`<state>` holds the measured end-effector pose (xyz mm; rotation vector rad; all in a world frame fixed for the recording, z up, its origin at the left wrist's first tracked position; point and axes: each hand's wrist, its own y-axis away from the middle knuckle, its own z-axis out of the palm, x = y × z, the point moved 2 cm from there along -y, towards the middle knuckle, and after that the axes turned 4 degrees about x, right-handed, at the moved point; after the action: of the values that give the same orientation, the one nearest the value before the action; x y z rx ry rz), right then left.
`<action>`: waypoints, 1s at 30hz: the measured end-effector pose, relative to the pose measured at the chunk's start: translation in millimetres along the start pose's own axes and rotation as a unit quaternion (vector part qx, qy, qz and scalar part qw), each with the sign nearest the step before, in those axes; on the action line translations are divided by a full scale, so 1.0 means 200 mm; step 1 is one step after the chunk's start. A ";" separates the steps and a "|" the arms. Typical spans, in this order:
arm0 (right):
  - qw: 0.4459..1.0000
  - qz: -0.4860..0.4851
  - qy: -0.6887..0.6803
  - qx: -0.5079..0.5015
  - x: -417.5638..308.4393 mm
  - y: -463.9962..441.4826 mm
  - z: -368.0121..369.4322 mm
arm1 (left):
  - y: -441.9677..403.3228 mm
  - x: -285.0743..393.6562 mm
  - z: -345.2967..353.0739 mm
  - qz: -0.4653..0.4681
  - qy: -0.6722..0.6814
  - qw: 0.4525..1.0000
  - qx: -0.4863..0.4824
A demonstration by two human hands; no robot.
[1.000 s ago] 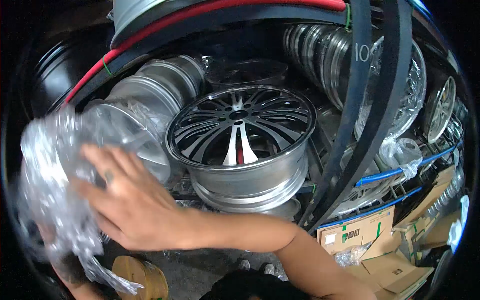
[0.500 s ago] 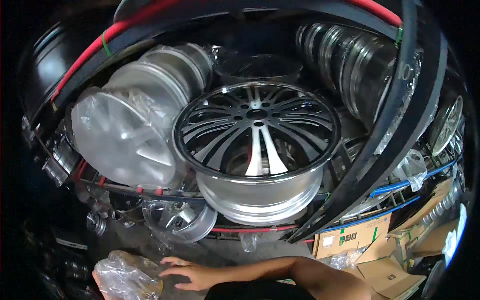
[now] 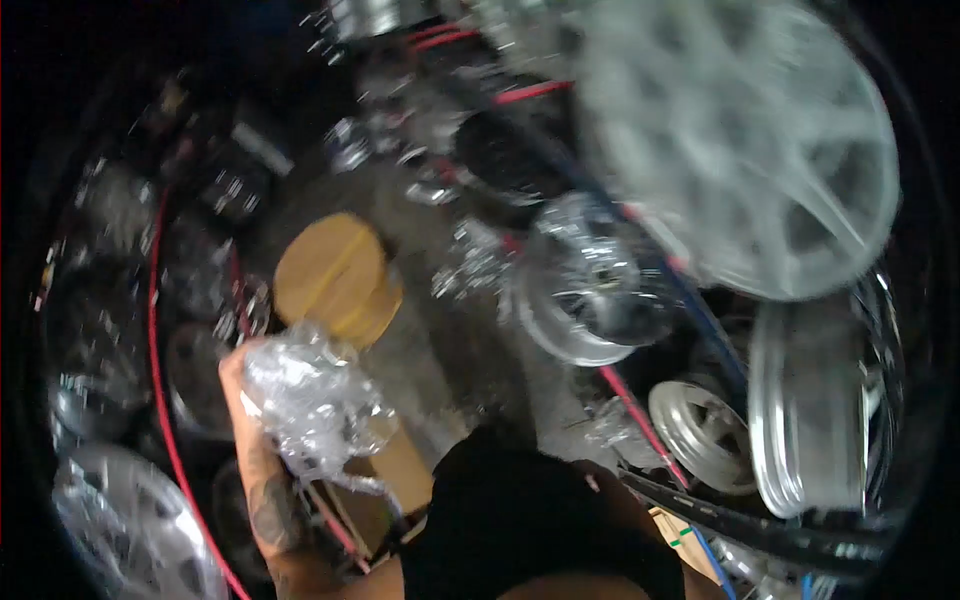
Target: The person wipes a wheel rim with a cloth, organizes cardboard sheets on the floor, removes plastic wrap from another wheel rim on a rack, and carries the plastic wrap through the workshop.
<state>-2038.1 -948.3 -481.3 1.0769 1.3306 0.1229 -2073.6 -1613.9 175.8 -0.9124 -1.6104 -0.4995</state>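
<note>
My left hand point(image 3: 235, 368) is at the left, with its fingers closed on a crumpled bundle of clear plastic wrap point(image 3: 318, 398). The wrap bulges out to the right of the hand and hides most of the fingers. Of my right side, only a small dark patch of skin shows beside my black clothing, and its fingers cannot be made out. Just beyond the wrap, a round brown cardboard-like drum with a yellow band point(image 3: 335, 275) rests on the floor.
A large plastic-covered wheel rim point(image 3: 740, 150) sits on the rack at upper right. Below it are a wrapped rim point(image 3: 585, 290), a smaller rim point(image 3: 700, 435) and a silver rim point(image 3: 808, 410). A red rail point(image 3: 160, 330) runs along the left, near another rim point(image 3: 130, 520). An opened cardboard box point(image 3: 400, 475) lies under the wrap.
The view has swung left and down, with blur, from the black-and-silver rim toward the floor. My left hand still has the plastic wrap. My right hand, earlier outstretched near it, has drawn away.
</note>
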 end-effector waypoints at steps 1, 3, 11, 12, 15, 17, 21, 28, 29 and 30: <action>1.000 0.001 0.000 0.001 -0.10 -0.01 0.00 | -0.02 -0.07 -0.08 -0.010 0.003 1.000 0.015; 1.000 0.000 -0.004 0.027 -0.24 -0.03 -0.11 | -0.04 -0.18 -0.18 -0.028 0.017 0.998 0.045; 0.947 -0.104 0.301 0.044 -1.28 -0.47 -0.58 | -0.44 0.03 -0.26 0.099 -0.144 0.983 0.052; 0.980 0.050 0.146 0.122 -1.49 -0.49 -0.58 | -0.53 -0.03 -0.30 0.063 -0.098 0.992 0.041; 0.957 -0.260 0.104 0.077 -1.70 -0.79 -0.58 | -0.74 -0.04 -0.30 0.093 -0.106 0.989 0.046; 0.957 -0.200 0.205 0.041 -1.93 -0.89 -0.54 | -0.90 -0.07 -0.32 0.099 -0.088 0.990 0.045; 0.903 -0.163 0.398 0.006 -2.31 -1.14 -0.50 | -1.30 -0.19 -0.33 0.088 -0.029 0.994 0.056; 0.887 -0.155 0.432 -0.056 -2.48 -1.80 -0.74 | -2.04 -0.29 -0.23 0.094 -0.086 0.989 0.068; 0.858 -0.169 0.482 -0.062 -2.33 -2.01 -0.79 | -2.15 -0.33 -0.23 0.109 -0.082 0.989 0.059; 0.814 -0.196 0.542 -0.074 -2.17 -2.23 -0.84 | -2.25 -0.33 -0.20 0.112 -0.078 0.989 0.060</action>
<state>-2524.6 -1369.8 -452.8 0.5243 2.4944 0.5854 -2397.7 -1935.3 193.0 -1.0463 -1.6343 -0.1771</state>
